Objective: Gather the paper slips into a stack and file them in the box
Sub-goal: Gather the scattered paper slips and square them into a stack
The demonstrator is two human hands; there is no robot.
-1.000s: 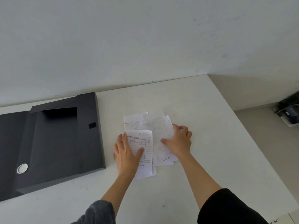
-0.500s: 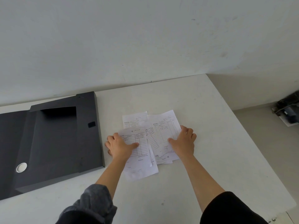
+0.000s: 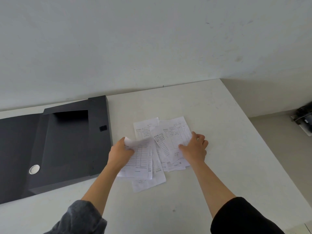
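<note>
Several white printed paper slips (image 3: 172, 137) lie fanned and overlapping on the white table (image 3: 219, 125). My left hand (image 3: 119, 153) pinches the left edge of the nearest slip (image 3: 141, 159) and lifts it, so its top corner curls up. My right hand (image 3: 194, 149) presses on the right side of the pile, thumb over a slip and fingers curled past its right edge. The black file box (image 3: 67, 142) lies open to the left of the slips, its flap spread further left.
A metal ring (image 3: 34, 169) is set in the box flap. The wall stands just behind the table. The table's right edge drops to the floor, where a dark device (image 3: 303, 117) sits at the far right.
My left hand went from lying flat on the left slip to pinching its edge and raising it. The slips have fanned out wider, and my right hand shifted slightly right along the pile.
</note>
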